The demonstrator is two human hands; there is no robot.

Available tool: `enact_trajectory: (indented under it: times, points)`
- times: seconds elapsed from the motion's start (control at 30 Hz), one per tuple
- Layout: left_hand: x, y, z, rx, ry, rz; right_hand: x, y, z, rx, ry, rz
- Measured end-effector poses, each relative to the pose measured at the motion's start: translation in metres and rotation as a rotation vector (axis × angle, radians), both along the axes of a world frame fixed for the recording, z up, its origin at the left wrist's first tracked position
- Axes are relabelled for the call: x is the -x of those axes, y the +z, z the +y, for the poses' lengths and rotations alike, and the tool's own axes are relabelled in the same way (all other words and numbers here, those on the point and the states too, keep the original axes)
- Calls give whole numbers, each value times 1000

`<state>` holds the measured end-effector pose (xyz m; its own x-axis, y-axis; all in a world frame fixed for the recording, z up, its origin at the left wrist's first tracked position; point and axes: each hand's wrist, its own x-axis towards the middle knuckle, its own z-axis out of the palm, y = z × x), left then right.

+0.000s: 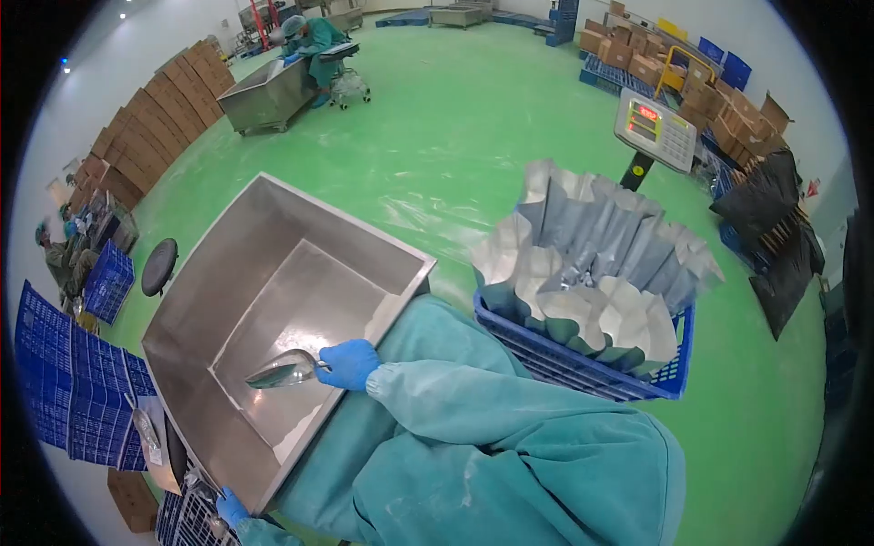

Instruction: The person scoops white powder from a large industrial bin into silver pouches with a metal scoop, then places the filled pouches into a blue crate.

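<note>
A blue-gloved right hand, my right hand, is closed around the handle of a metal scoop. The scoop is held over the inside of a large stainless steel tub, its bowl pointing left. White powder lies in a thin strip along the tub's near inner side. At the tub's lower left corner, my left hand, also in a blue glove, has its fingers closed on the rim. Teal sleeves cover both arms.
On my right, a blue crate holds several open silver foil bags, with a digital scale display behind. Blue crates and a second scoop are on the left. A co-worker bends over another tub.
</note>
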<state>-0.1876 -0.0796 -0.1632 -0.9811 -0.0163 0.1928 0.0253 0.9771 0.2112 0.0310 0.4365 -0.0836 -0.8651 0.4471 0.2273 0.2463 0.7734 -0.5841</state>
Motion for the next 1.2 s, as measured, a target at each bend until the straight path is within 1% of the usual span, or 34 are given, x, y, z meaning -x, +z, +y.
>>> enact_trajectory:
  times: [0.07, 0.1, 0.17, 0.2, 0.27, 0.3, 0.33, 0.37, 0.4, 0.47, 0.5, 0.53, 0.6, 0.63, 0.67, 0.7, 0.77, 0.8, 0.87, 0.93, 1.0, 1.03, 1.1, 1.13, 1.2]
  points:
    - [-3, -5, -7, -106, 56, -49, -3, 4, 2, 13, 6, -24]
    - [-8, -2, -8, -101, 61, -50, -3, 4, 3, 18, 11, -23]
    - [-19, 3, -12, 165, -41, -55, -4, 3, 3, 21, 27, -18]
    - [-20, -4, -24, 166, -34, -53, -5, 3, 3, 27, 45, -52]
    - [-15, -21, -40, -193, 5, 43, -2, 2, 7, 26, 60, -80]
    - [-18, -18, -49, -189, 5, 44, -1, 3, 8, 25, 77, -102]
    - [-39, 7, -38, -142, 48, 14, 0, 4, 10, 22, 93, -125]
    - [-52, 22, -30, -93, 93, -19, -1, 7, 13, 25, 94, -129]
    - [-47, 13, -45, -87, 95, -25, -2, 9, 16, 32, 108, -164]
    - [-39, 3, -72, -31, 76, 227, 9, 5, 22, 54, 119, -203]
    - [-64, 31, -45, -141, 136, 189, 15, 0, 26, 68, 128, -228]
    - [-64, 44, -38, -113, 123, 173, 18, -7, 29, 93, 133, -257]
    - [-61, 66, -31, 58, 64, 267, 41, -22, 38, 98, 110, -472]
    - [-73, 85, -4, 9, 4, 308, 49, -28, 42, 64, 104, -561]
    - [-68, 88, 13, 23, -10, 302, 57, -34, 42, 11, 98, -638]
    - [-59, 84, 30, -113, -153, 385, 64, -40, 44, -48, 90, -688]
    - [-60, 96, 73, -22, -356, 413, 73, -47, 40, -143, 72, -761]
    - [-61, 109, 97, 212, -412, 359, 77, -50, 39, -183, 71, -779]
    - [-53, 86, 133, 270, -543, 462, 77, -54, 38, -254, 75, -798]
    - [-68, 87, 182, 33, -630, 235, 68, -46, 43, -325, 86, -795]
    - [-87, 82, 218, -107, -722, 187, 71, -52, 41, -382, 102, -786]
    - [-88, 72, 217, -107, -710, 185, 78, -57, 32, -391, 109, -771]
    - [-87, 53, 224, -89, -701, -92, 77, -49, 35, -444, 66, -743]
    - [-85, 50, 224, -93, -724, -98, 81, -56, 31, -436, 50, -693]
    - [-75, 40, 209, 43, -621, -287, 74, -50, 38, -394, -18, -557]
